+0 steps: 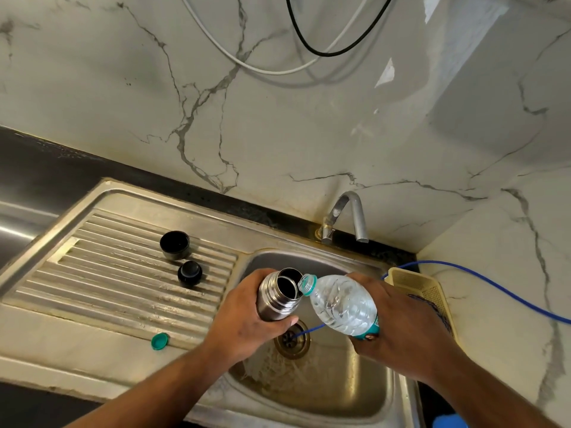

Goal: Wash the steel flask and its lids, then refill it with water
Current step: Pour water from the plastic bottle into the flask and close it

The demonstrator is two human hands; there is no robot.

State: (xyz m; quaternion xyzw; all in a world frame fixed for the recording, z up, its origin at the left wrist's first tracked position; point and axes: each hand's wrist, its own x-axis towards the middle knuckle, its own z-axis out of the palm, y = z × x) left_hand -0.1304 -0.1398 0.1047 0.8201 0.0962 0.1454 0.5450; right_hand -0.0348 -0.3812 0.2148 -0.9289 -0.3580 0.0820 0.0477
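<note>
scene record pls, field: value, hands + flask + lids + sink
left hand: holds steel flask, open, tilted over sink basin
right hand: holds plastic bottle, uncapped, mouth at flask opening
cup lid: on drainboard, open side up
stopper lid: on drainboard, near cup lid
green cap: front of drainboard
tap: no water visible

brushed steel flask [272, 299], clear plastic bottle [343, 304]

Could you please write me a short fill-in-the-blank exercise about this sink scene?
1. The left hand holds the ____ over the sink.
2. The right hand tips a plastic ____ toward its mouth.
3. Two black lids sit on the ____.
4. The loose green cap lies ____ of the sink basin.

Answers: flask; bottle; drainboard; left
</note>
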